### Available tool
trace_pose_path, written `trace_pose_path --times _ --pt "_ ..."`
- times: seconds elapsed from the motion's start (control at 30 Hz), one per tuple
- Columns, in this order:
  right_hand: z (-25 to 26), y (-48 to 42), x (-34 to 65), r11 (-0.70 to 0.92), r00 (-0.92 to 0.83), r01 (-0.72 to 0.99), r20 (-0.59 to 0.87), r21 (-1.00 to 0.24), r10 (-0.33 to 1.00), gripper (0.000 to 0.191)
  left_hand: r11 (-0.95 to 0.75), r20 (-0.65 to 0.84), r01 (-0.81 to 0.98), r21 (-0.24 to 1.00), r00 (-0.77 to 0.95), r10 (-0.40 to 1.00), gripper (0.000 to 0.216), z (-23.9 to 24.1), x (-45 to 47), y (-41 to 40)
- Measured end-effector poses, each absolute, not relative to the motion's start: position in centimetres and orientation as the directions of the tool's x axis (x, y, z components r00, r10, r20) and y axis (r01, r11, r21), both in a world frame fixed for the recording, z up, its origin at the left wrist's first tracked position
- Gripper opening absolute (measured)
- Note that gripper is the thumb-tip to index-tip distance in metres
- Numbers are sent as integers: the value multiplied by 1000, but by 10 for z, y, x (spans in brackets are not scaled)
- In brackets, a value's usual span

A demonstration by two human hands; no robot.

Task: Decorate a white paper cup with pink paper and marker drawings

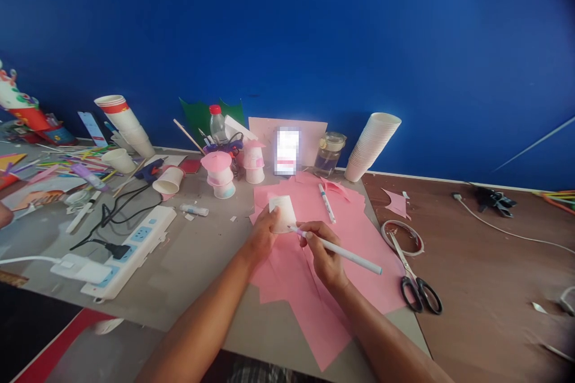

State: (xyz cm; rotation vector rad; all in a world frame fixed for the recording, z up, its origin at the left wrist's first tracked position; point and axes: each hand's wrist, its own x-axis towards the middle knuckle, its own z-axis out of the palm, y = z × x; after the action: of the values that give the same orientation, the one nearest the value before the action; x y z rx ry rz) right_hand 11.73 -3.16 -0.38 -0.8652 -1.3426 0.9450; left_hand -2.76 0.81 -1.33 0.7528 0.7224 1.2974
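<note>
My left hand (266,228) is closed around a white paper cup (284,215), held above the pink paper sheets (359,239). In my right hand (324,251) is a slim white marker (357,259), gripped like a pen, its tip at the cup's lower edge. Whether the tip touches the cup I cannot tell. Another white marker (327,203) lies on the pink paper beyond my hands. Two small stacks of cups with pink tops, a nearer one (219,175) and a farther one (254,161), stand behind to the left.
A lit phone (286,151) leans upright near a glass jar (330,152) and a tall cup stack (372,146). Scissors (417,290) and a tape roll (403,237) lie on the right. Leftward are a power strip (135,251), black cords and a glue gun (150,169).
</note>
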Motion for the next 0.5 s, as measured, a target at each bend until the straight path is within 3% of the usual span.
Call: trace_pose_path --times 0.5 --pt "-4 -31 117 376 2 -27 377 -926 926 16 135 -68 -555 821 140 988 39 -16 -27 10"
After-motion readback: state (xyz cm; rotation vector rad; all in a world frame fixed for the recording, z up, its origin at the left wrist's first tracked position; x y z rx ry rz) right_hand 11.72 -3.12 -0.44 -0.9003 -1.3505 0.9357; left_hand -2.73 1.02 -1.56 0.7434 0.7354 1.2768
